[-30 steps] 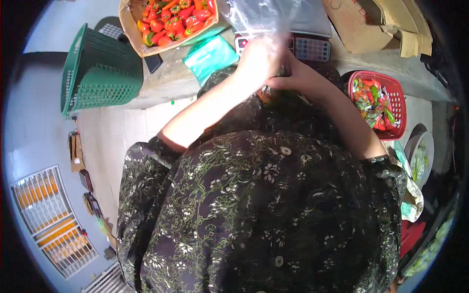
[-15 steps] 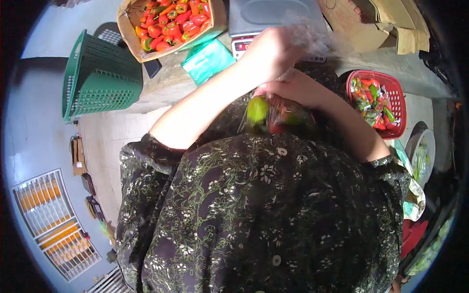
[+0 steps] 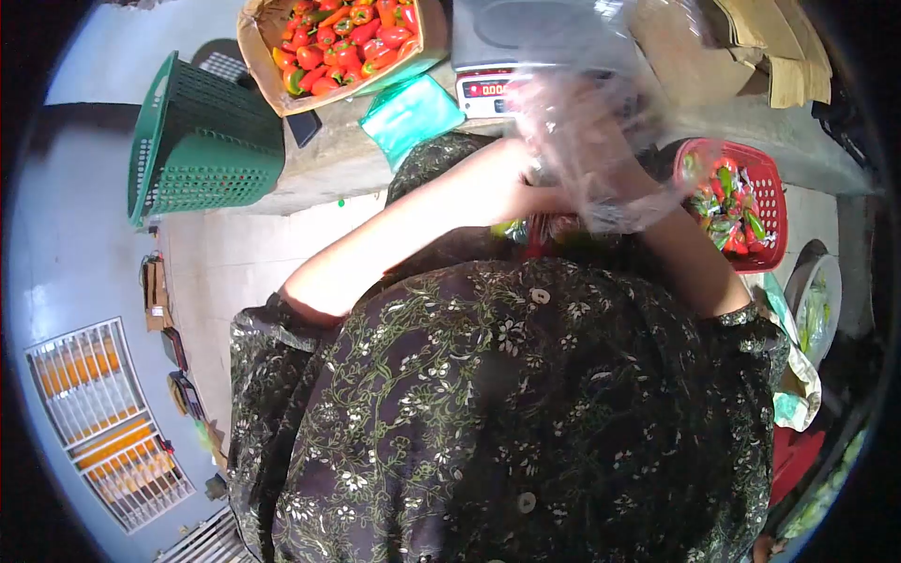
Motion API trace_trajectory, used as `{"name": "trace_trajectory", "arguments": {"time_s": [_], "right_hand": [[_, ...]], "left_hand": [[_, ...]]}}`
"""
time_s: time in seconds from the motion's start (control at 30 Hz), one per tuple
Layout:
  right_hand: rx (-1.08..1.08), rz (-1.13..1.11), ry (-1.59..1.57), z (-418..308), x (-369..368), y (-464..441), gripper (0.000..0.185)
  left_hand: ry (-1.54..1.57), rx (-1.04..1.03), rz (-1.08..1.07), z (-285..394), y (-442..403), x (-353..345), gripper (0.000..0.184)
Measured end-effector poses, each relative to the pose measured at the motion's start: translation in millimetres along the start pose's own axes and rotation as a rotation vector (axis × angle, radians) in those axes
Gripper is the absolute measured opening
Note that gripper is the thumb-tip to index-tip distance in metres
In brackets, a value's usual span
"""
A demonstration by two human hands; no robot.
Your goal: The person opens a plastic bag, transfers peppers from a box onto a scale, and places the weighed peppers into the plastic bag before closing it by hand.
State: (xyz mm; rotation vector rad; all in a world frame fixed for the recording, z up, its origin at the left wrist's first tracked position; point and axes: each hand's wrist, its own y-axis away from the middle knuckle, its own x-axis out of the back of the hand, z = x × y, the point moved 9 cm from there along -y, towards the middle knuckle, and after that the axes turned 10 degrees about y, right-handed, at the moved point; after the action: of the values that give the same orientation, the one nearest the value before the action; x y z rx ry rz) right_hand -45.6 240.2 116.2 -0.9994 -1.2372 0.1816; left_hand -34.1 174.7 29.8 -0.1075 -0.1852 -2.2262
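Observation:
A clear plastic bag (image 3: 615, 202) with peppers (image 3: 511, 230) in its lower part hangs in front of my body; its loose upper film is blurred. My left hand (image 3: 527, 183) is closed around the gathered bag just above the peppers. Behind the film, my right hand (image 3: 568, 113) is raised higher and appears closed on the upper plastic, its fingers partly smeared. Most of the peppers are hidden by my hands and the film. Just beyond my hands sits a digital scale (image 3: 483, 89) with a lit red display.
A box of red peppers (image 3: 338, 47), a green plastic packet (image 3: 413, 117) and a phone (image 3: 303, 128) lie on the ledge. A green basket (image 3: 206, 155) stands left. To the right are a red basket (image 3: 774, 206) of bagged peppers, cardboard (image 3: 788, 56) and a white tub (image 3: 818, 310).
My left hand has come down to the bag just above the peppers, while my right hand has moved up. The loose plastic now spreads in front of my right hand and forearm.

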Motion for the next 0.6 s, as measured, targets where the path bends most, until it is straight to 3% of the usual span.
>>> {"name": "trace_trajectory", "arguments": {"time_s": [0.07,0.1,0.17,0.2,0.23,0.27,0.33,0.37,0.47,0.5,0.6], "right_hand": [[0.041,-0.015,0.056,-1,-3,0,0.028],[0.012,-0.023,-0.021,-1,16,-9,0.030],[-0.485,-0.281,-0.791,38,-40,18,0.038],[-0.645,-0.304,-0.893,43,-50,31,0.039],[-0.805,-0.323,-0.991,46,-57,43,0.040],[-0.965,-0.337,-1.086,48,-62,55,0.042],[-1.001,-0.495,-1.364,29,-50,62,0.046],[-0.898,-0.498,-1.440,21,-42,58,0.048],[-0.852,-0.700,-1.394,11,-39,67,0.040],[-0.873,-0.790,-1.323,13,-39,71,0.034],[-0.745,-0.811,-1.259,10,-28,53,0.047]], "left_hand": [[1.189,0.483,-0.141,-83,8,-13,0.039],[1.005,0.413,0.047,-86,-5,-4,0.025],[0.324,0.398,-0.057,-11,-11,-14,0.025],[-0.018,0.379,-0.104,15,-9,-22,0.025],[0.047,0.075,0.125,33,-10,-17,0.024],[-0.003,0.001,0.150,38,-12,-15,0.024],[-0.095,-0.136,0.198,47,-13,-11,0.024],[-0.232,-0.120,0.282,46,-14,-1,0.019],[-0.985,-0.344,0.313,73,-17,-7,0.016],[-1.006,-0.595,0.319,99,-10,-10,0.018],[-1.241,-0.496,0.057,91,-30,-16,0.025]]}}
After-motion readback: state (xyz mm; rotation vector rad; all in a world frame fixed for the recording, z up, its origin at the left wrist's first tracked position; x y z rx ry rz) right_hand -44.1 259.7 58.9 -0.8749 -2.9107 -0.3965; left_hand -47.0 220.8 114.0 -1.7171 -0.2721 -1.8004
